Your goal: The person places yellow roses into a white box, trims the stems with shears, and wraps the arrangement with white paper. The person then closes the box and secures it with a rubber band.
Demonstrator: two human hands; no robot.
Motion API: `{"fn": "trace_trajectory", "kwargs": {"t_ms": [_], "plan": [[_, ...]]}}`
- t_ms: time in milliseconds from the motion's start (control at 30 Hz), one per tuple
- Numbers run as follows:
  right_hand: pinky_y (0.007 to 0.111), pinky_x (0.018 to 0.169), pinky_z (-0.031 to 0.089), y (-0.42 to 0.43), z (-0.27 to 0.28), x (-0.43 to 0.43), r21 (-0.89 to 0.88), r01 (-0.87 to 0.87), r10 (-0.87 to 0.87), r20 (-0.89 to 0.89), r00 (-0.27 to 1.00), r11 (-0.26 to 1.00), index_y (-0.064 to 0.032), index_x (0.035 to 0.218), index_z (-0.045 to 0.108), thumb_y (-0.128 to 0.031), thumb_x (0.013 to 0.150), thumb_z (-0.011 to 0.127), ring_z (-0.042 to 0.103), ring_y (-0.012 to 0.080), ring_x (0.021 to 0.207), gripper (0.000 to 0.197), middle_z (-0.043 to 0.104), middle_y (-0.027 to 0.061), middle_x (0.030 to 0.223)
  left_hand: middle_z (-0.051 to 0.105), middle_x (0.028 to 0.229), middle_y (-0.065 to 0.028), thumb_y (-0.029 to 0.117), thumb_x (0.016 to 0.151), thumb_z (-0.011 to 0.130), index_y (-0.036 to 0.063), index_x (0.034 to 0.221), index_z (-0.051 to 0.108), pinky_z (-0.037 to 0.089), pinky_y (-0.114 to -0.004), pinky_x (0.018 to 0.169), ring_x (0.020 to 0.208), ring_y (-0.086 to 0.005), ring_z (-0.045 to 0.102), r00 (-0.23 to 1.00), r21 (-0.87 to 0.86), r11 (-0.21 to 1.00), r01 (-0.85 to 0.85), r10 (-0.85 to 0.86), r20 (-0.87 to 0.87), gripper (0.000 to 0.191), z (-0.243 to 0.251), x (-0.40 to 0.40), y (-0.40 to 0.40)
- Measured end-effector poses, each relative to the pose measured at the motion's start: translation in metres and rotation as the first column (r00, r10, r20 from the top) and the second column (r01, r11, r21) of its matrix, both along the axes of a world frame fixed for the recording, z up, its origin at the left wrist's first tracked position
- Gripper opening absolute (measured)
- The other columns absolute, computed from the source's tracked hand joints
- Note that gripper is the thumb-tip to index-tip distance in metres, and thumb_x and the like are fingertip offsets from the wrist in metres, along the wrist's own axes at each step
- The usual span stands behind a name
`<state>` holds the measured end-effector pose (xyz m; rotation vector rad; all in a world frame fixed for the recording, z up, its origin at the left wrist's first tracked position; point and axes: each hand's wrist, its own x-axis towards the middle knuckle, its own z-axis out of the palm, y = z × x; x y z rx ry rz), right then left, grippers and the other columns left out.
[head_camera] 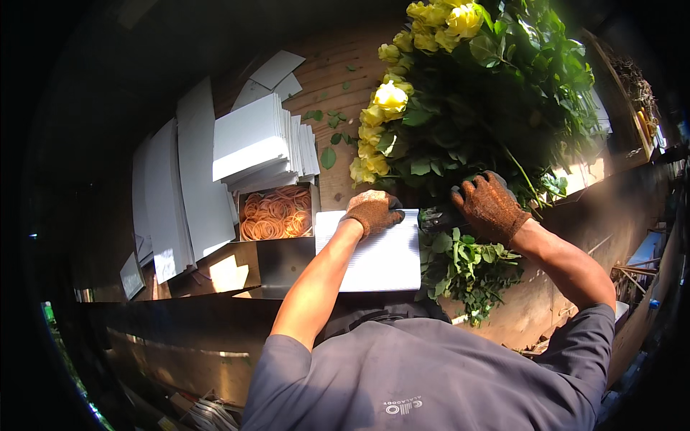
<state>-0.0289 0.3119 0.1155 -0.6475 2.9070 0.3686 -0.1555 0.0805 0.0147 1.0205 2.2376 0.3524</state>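
Note:
My left hand (374, 213), in a brown and dark work glove, rests with curled fingers on a sheet of white corrugated cardboard (383, 264) at the table's front edge. To its right my right hand (488, 204), gloved alike, has its fingers bent at the near side of a large heap of yellow roses (391, 99) with dark green leaves; whether it grips a stem is hidden. Between the hands lies a dark object that I cannot make out. Cut leafy stems (469, 258) lie just below my right hand.
Left of the cardboard stands a box of orange rubber bands (277, 213), with a stack of white cardboard sheets (250, 140) behind it. Longer white boards (202, 172) lean farther left. Loose leaves (328, 158) lie on the wooden table (337, 64). A wooden ledge (620, 97) is at the right.

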Motion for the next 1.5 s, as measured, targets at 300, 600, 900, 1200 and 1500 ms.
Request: {"fn": "trace_trajectory", "kwargs": {"t_ms": [300, 600, 900, 1200, 1500], "plan": [[0.047, 0.074, 0.052, 0.001, -0.046, -0.070, -0.060, -0.392, 0.396, 0.085, 0.914, 0.918, -0.0062, 0.091, 0.066, -0.019, 0.079, 0.059, 0.066, 0.0316, 0.082, 0.019, 0.066, 0.0122, 0.084, 0.070, 0.103, -0.0114, 0.038, 0.085, 0.061, 0.0195, 0.109, 0.072, 0.052, -0.042, 0.088, 0.102, -0.0303, 0.064, 1.000, 0.044, 0.999, -0.022, 0.023, -0.020, 0.032, 0.012, 0.009, 0.001], [0.044, 0.068, 0.052, 0.008, -0.042, -0.057, -0.087, -0.292, 0.297, 0.043, 0.954, 0.952, -0.0048, 0.094, 0.063, -0.020, 0.076, 0.061, 0.065, 0.0296, 0.077, 0.024, 0.064, 0.0124, 0.083, 0.068, 0.113, -0.0105, 0.042, 0.085, 0.061, 0.0180, 0.114, 0.069, 0.052, -0.041, 0.093, 0.110, -0.0274, 0.063, 0.998, -0.016, 1.000, -0.005, 0.006, 0.058, 0.039, 0.014, 0.003, 0.004], [0.047, 0.076, 0.051, -0.044, 0.014, 0.074, -0.242, 0.601, -0.168, 0.822, 0.544, 0.761, -0.0036, 0.109, 0.061, -0.032, 0.082, 0.068, 0.066, 0.0370, 0.084, 0.040, 0.068, 0.0203, 0.088, 0.068, 0.108, -0.0140, 0.053, 0.083, 0.067, 0.0136, 0.112, 0.068, 0.051, -0.044, 0.087, 0.107, -0.0309, 0.064, 0.987, -0.103, 0.994, -0.022, 0.005, -0.161, 0.049, 0.027, 0.034, 0.021], [0.031, 0.066, 0.052, -0.058, -0.070, 0.171, -0.237, 0.946, -0.315, 0.901, 0.299, 0.221, 0.0009, 0.118, 0.062, -0.037, 0.089, 0.070, 0.063, 0.0142, 0.071, 0.048, 0.069, 0.0083, 0.084, 0.055, 0.119, -0.0088, 0.024, 0.068, 0.077, 0.0130, 0.117, 0.059, 0.039, -0.046, 0.104, 0.120, -0.0285, 0.050, 0.787, 0.456, 0.840, 0.292, 0.060, -0.614, 0.053, -0.008, 0.177, -0.070], [0.028, 0.062, 0.046, -0.110, -0.013, 0.198, -0.330, 0.918, -0.314, 0.867, 0.387, 0.218, 0.0044, 0.113, 0.062, -0.035, 0.091, 0.071, 0.053, 0.0074, 0.072, 0.046, 0.061, 0.0016, 0.078, 0.064, 0.098, -0.0016, 0.014, 0.075, 0.062, 0.0149, 0.091, 0.067, 0.046, -0.043, 0.098, 0.104, -0.0217, 0.061, 0.701, 0.585, 0.721, 0.371, 0.195, -0.686, 0.016, -0.046, 0.173, -0.077]]}}
